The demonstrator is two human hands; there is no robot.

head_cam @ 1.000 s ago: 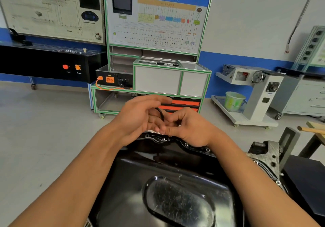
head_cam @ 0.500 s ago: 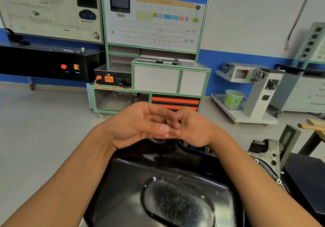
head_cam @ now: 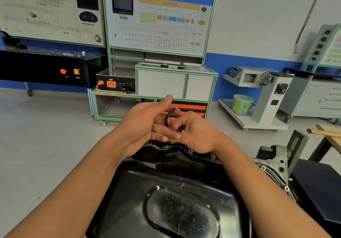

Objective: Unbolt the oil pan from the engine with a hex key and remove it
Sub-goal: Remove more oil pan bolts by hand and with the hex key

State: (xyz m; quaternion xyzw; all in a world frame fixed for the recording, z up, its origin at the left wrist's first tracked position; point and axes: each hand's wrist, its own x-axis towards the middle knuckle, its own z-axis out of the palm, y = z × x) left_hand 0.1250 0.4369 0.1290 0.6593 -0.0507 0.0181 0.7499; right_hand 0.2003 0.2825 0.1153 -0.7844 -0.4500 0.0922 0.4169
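Above the far rim of the oil pan, your right hand pinches the upright hex key with curled fingers; your left hand lays straight fingers against it.

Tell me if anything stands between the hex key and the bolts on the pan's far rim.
Nothing visible does. The hex key stands between the left hand and right hand, just above the far rim of the pan, whose bolts lie bare. Fingers hide the key's lower end.
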